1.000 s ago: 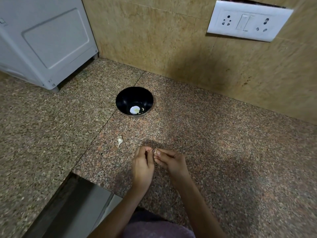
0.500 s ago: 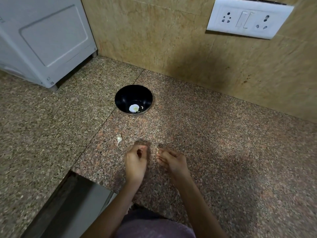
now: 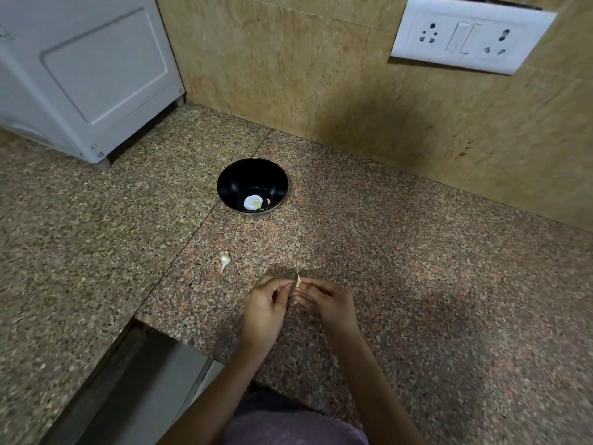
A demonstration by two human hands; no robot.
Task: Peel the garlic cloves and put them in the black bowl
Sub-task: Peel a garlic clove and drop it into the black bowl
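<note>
Left grip [image 3: 264, 311], right grip [image 3: 327, 305] pinch garlic clove [image 3: 298, 281] over granite counter [image 3: 417, 268] by tan wall [image 3: 321, 75]

On worktop [image 3: 417, 268]: bowl [image 3: 236, 184] well ahead of left hand [image 3: 263, 311], loose clove [image 3: 224, 260] near, ahead-left. Right hand [image 3: 327, 303] just beside, held clove [image 3: 298, 281] between both.

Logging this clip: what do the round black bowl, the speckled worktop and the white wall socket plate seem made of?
Round black bowl: glossy, soft highlights on the inner wall, a pale metallic-looking lower edge; coated steel or plastic, unclear. Speckled worktop: polished granite, by its pink, grey and black grains. White wall socket plate: smooth moulded plastic, probably.
</note>
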